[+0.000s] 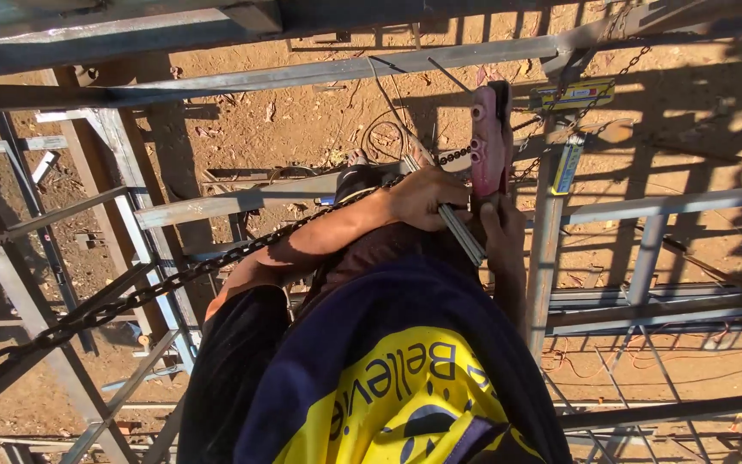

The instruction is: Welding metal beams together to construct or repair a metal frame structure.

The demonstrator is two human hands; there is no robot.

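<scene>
A pink phone (489,142) stands upright in front of the person's chest, high above the dirt ground (302,120). The right hand (501,225) grips its lower end. The left hand (427,198) is closed around thin metal rods (461,234), beside a chain (173,279) and steel frame (242,202).

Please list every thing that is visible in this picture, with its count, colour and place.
steel frame: many grey bars, all around
chain: one, dark, from lower left up to the hands
pink tool: one, upright, top centre
thin metal rods: a few, grey, in the hands
spirit levels: two, yellow, on the upright post at right
cable: dark, on the brown ground
left hand: grip on the rods
right hand: under the pink tool, grip unclear
</scene>
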